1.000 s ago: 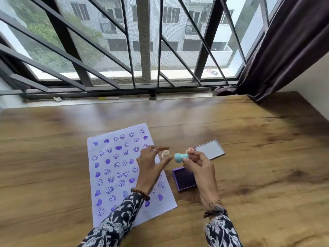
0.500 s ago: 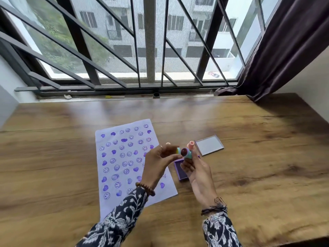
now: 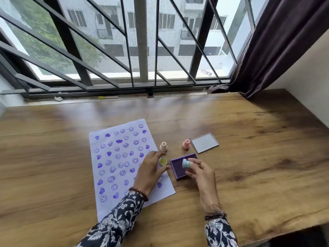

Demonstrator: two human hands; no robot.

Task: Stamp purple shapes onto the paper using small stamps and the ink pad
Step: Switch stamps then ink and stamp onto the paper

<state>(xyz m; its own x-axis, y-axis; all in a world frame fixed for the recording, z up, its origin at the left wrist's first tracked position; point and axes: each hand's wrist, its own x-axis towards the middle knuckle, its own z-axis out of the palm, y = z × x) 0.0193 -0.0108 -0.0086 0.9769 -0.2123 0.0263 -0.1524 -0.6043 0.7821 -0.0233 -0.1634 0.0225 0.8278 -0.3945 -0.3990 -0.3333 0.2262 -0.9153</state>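
A white paper covered with purple hearts and smiley faces lies on the wooden table. The purple ink pad sits open to its right. My right hand grips a teal stamp over the pad's right side. My left hand rests flat on the paper's right edge with fingers apart, holding nothing. A yellow-green stamp lies just beside its fingers. A cream stamp and a pink stamp stand upright beyond the pad.
The ink pad's grey lid lies behind the pad, next to the pink stamp. A barred window runs along the table's far edge, and a dark curtain hangs at the right. A wall borders the table's right side.
Both hands have come down from in front of me. The right hand has brought the teal stamp onto the ink pad; the left has let go and settled on the paper.
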